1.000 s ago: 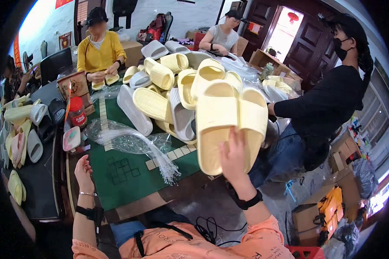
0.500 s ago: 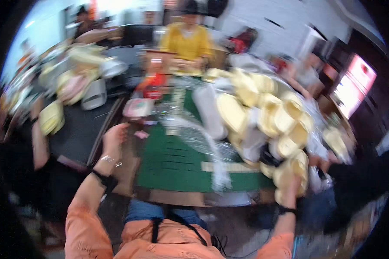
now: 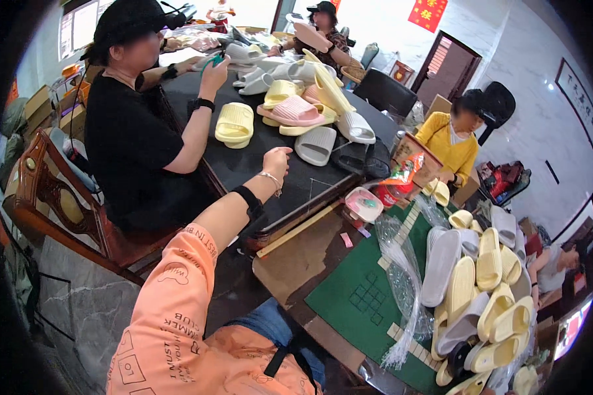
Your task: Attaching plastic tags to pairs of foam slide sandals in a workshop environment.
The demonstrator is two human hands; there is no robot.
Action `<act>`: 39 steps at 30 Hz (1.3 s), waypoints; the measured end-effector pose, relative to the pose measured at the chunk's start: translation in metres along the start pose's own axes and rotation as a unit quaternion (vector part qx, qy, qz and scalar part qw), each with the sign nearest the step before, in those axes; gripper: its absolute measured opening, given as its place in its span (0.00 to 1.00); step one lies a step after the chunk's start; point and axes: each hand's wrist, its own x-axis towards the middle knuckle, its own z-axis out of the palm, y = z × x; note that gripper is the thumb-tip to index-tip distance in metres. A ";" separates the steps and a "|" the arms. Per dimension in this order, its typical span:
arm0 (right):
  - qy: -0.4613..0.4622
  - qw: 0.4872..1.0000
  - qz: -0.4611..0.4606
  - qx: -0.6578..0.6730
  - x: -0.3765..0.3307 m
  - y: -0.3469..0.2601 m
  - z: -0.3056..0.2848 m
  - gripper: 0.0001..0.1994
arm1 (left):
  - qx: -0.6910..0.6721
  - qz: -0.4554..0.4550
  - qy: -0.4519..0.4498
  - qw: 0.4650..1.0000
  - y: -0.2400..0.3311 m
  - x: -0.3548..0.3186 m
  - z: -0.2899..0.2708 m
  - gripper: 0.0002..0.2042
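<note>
My left hand (image 3: 277,164) is stretched over the black table (image 3: 247,172), its fingers curled closed; whatever they hold, if anything, is hidden. Just beyond it lies a grey slipper (image 3: 315,146). Pink slippers (image 3: 295,109) and a yellow pair (image 3: 234,124) rest farther back, among more slippers. My right hand is out of view. To the right, a heap of yellow slippers (image 3: 489,259) and grey slippers (image 3: 441,266) covers part of the green mat (image 3: 339,288). Clear plastic wrap (image 3: 405,289) lies across that mat.
At left, a person in black (image 3: 138,141) holds a small green thing (image 3: 215,60) beside a wooden chair (image 3: 66,204). Someone in yellow (image 3: 451,141) sits across the green mat. A pink-and-white container (image 3: 364,205) and a red-orange packet (image 3: 402,179) stand near the mat's far-left edge.
The view has swung left. My left arm now reaches over the black table. My right hand, earlier on a yellow slipper at the heap's near edge, has left the picture.
</note>
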 end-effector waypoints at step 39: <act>-0.336 0.611 0.264 0.667 -0.149 -0.201 0.129 0.36 | -0.104 -0.416 -0.343 0.836 -0.086 -0.266 -0.035 0.15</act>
